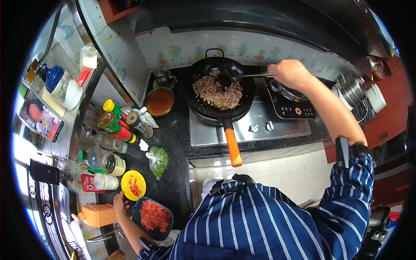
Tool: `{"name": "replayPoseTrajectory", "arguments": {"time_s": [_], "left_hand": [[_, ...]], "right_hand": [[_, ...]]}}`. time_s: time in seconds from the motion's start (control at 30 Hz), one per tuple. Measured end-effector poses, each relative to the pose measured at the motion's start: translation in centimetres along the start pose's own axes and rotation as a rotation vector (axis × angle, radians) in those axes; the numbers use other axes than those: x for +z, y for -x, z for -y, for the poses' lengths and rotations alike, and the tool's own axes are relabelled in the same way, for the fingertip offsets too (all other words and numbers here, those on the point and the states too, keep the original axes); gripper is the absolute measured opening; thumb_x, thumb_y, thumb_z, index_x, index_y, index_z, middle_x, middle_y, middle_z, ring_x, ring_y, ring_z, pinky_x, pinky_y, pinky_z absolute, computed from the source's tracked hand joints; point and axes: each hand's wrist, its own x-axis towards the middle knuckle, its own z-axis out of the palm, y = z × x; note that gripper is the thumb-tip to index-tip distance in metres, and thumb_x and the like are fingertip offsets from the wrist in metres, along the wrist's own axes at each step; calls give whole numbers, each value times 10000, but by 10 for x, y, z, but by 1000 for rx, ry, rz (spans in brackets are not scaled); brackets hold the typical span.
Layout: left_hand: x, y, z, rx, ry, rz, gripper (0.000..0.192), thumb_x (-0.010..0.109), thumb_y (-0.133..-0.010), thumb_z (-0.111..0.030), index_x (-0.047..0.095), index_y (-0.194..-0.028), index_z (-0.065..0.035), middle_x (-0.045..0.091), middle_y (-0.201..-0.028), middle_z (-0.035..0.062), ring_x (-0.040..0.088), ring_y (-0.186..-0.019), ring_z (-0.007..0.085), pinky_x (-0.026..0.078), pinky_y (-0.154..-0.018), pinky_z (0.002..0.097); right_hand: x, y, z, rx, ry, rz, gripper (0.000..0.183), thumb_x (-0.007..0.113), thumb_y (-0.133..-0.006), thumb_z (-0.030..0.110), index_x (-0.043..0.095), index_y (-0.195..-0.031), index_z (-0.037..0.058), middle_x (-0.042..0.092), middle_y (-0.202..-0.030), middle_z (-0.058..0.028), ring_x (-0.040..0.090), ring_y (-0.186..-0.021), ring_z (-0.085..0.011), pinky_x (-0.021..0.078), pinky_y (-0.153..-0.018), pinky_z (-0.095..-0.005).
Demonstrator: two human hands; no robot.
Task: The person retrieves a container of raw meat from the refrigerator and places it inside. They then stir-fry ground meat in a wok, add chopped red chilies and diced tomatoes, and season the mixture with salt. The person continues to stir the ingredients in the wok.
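My right hand (290,74) grips the metal handle of a cooking utensil (256,75), whose head reaches into a black wok (208,65). Crumbled cooked minced meat (221,92) lies in the wok. The wok's orange wooden handle (233,148) points towards me. At lower left, my left hand (121,204) is beside the rim of a yellow plate (141,179) with sliced red chillies (134,189). Its fingers are apart with nothing visible in them; whether they touch the plate is unclear. Next to that wrist is a dark blue container (138,208) of chopped red tomato-like pieces (155,216).
A metal bowl of reddish-brown liquid (160,101) stands left of the wok. Bagged chopped greens (158,162), seasoning bottles (112,125) and an orange jug (99,215) line the left counter. Right of the wok is an induction cooker (286,112) bearing a lidded pan. A phone (42,115) leans on the shelf.
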Motion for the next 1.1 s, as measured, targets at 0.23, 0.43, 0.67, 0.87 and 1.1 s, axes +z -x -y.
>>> {"name": "replayPoseTrajectory", "arguments": {"time_s": [0.23,0.43,0.67,0.87,1.1], "left_hand": [[9,-19,0,-97,188,154,274,542,-892,-344,586,-1065,-137,588,-831,16,589,-642,160,480,-540,311],[9,-27,4,-71,281,249,225,481,-934,-223,562,-1108,-105,638,-845,35,643,-660,185,537,-591,349],[7,-8,8,-22,476,275,204,449,-953,-125,543,-1127,-75,670,-937,93,681,-716,189,588,-580,318],[-10,34,-24,71,584,308,197,444,-951,-111,542,-1112,-54,672,-943,110,686,-721,195,598,-579,321],[12,112,-89,106,590,486,208,449,-938,-90,519,-1130,-47,664,-969,109,676,-768,185,591,-611,320]], "right_hand": [[19,13,2,-75,-49,0,206,627,-764,154,643,-968,127,663,-769,-129,653,-773,-318,516,-695,-425],[46,-18,31,56,-270,-104,249,635,-794,196,627,-1039,152,664,-855,-134,644,-842,-316,513,-735,-421],[-25,11,-10,-4,-224,49,225,681,-745,159,668,-968,129,676,-860,-122,642,-842,-311,503,-714,-407],[1,16,23,-36,-247,75,218,663,-768,151,654,-983,116,675,-826,-135,647,-815,-319,504,-722,-419],[54,-18,56,18,-315,-82,223,623,-803,176,618,-1015,107,667,-848,-138,648,-844,-318,516,-722,-425]]}}
